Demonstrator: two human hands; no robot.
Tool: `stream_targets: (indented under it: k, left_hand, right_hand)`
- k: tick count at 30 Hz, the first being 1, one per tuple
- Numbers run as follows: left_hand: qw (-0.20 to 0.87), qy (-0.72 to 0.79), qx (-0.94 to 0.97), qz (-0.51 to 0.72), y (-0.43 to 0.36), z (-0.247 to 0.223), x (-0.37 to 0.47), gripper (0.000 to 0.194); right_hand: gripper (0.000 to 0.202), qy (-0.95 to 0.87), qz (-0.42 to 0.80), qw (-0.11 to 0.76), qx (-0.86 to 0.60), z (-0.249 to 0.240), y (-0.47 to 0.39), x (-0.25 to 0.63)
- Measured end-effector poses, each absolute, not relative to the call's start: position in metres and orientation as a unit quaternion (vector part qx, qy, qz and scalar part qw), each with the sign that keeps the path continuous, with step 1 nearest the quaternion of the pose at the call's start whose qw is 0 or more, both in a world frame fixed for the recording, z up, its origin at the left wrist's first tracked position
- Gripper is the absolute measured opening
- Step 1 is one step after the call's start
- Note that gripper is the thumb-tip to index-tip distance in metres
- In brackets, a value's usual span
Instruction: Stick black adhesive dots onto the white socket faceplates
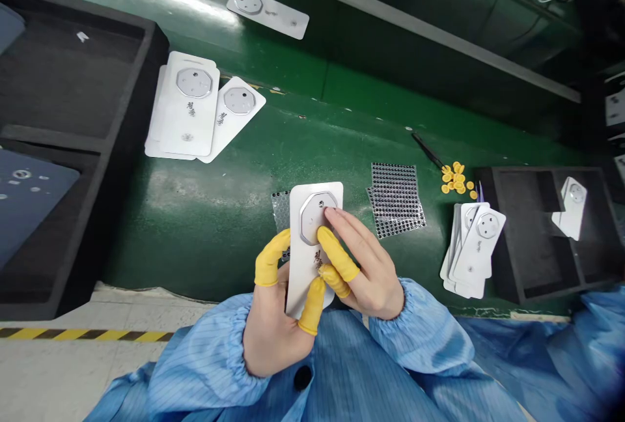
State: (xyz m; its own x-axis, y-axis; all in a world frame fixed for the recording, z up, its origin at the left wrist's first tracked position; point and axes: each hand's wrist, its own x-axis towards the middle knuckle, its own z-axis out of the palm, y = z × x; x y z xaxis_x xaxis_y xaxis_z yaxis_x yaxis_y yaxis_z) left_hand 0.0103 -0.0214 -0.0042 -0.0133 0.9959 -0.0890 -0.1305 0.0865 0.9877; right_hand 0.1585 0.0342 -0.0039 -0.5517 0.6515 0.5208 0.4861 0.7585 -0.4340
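Observation:
A white rounded panel (303,272) with a silver octagonal plate near its top is held upright above the front edge of the green table. My left hand (280,318), with yellow finger covers, grips its lower part, thumb on the face and fingers at the left edge. My right hand (361,266) rests on the panel from the right; bare fingertips touch the octagonal plate, and yellow-covered fingers lie beside and below it. Behind the panel, a clear sheet of dots (280,211) is partly hidden. More sheets with black dots (394,191) lie to the right.
White panels (188,119) are stacked at left beside a black tray (114,119). A single panel (280,18) lies farther back. At right are yellow finger covers (458,178), black tweezers (426,148), another panel stack (471,266), a second black tray (505,233) and a person's blue sleeve (586,337).

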Motion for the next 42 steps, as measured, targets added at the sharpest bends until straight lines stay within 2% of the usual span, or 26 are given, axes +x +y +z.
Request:
stream_targets:
  k: [5, 7, 9, 11, 14, 16, 19, 22, 26, 28, 30, 32, 34, 35, 37, 39, 42]
  left_hand:
    - [0.539, 0.494, 0.433, 0.527, -0.018, -0.006, 0.012, 0.059]
    - [0.559, 0.489, 0.416, 0.525, -0.017, -0.008, 0.012, 0.059]
    - [0.577, 0.482, 0.399, 0.525, -0.015, -0.009, 0.01, 0.061]
    - [0.595, 0.471, 0.389, 0.522, -0.01, -0.01, 0.004, 0.063]
    - [0.628, 0.457, 0.37, 0.51, 0.002, -0.01, -0.009, 0.053]
    - [0.624, 0.487, 0.349, 0.502, 0.01, -0.011, -0.016, 0.042]
    - [0.588, 0.55, 0.304, 0.51, 0.016, -0.016, -0.025, 0.036]
    - [0.553, 0.576, 0.27, 0.538, 0.019, -0.022, -0.038, 0.042]
    - [0.479, 0.637, 0.256, 0.547, 0.021, -0.033, -0.068, 0.042]
    - [0.46, 0.668, 0.273, 0.517, 0.021, -0.04, -0.084, 0.051]
    - [0.42, 0.692, 0.33, 0.486, 0.02, -0.045, -0.094, 0.071]
    - [0.381, 0.703, 0.407, 0.441, 0.019, -0.048, -0.095, 0.073]
    - [0.409, 0.692, 0.451, 0.389, 0.018, -0.048, -0.087, 0.052]
    - [0.459, 0.67, 0.453, 0.368, 0.018, -0.047, -0.08, 0.045]
    - [0.574, 0.599, 0.426, 0.36, 0.018, -0.044, -0.063, 0.048]
    - [0.647, 0.544, 0.39, 0.365, 0.019, -0.043, -0.046, 0.049]
    - [0.643, 0.559, 0.37, 0.369, 0.019, -0.044, -0.032, 0.037]
  right_hand:
    - [0.049, -0.868, 0.181, 0.319, -0.335, -0.008, 0.036, 0.161]
    - [0.045, -0.836, 0.233, 0.359, -0.344, -0.013, 0.036, 0.16]
    - [0.043, -0.766, 0.277, 0.434, -0.384, -0.019, 0.037, 0.155]
    - [0.048, -0.683, 0.312, 0.495, -0.438, -0.024, 0.037, 0.146]
    - [0.058, -0.628, 0.381, 0.493, -0.466, -0.034, 0.035, 0.13]
    - [0.053, -0.632, 0.406, 0.478, -0.456, -0.04, 0.032, 0.122]
    - [0.05, -0.65, 0.405, 0.472, -0.437, -0.045, 0.029, 0.122]
    - [0.052, -0.682, 0.394, 0.444, -0.427, -0.051, 0.03, 0.135]
    - [0.047, -0.766, 0.286, 0.38, -0.433, -0.073, 0.032, 0.154]
    - [0.04, -0.795, 0.258, 0.365, -0.41, -0.085, 0.031, 0.157]
    - [0.038, -0.791, 0.254, 0.385, -0.401, -0.089, 0.031, 0.156]
    - [0.037, -0.77, 0.248, 0.424, -0.408, -0.085, 0.03, 0.155]
    - [0.038, -0.748, 0.234, 0.457, -0.42, -0.076, 0.029, 0.155]
    - [0.04, -0.747, 0.23, 0.462, -0.419, -0.072, 0.029, 0.156]
    - [0.043, -0.764, 0.235, 0.447, -0.401, -0.064, 0.027, 0.158]
    - [0.044, -0.792, 0.251, 0.413, -0.374, -0.059, 0.026, 0.161]
    - [0.04, -0.798, 0.281, 0.391, -0.361, -0.052, 0.028, 0.161]
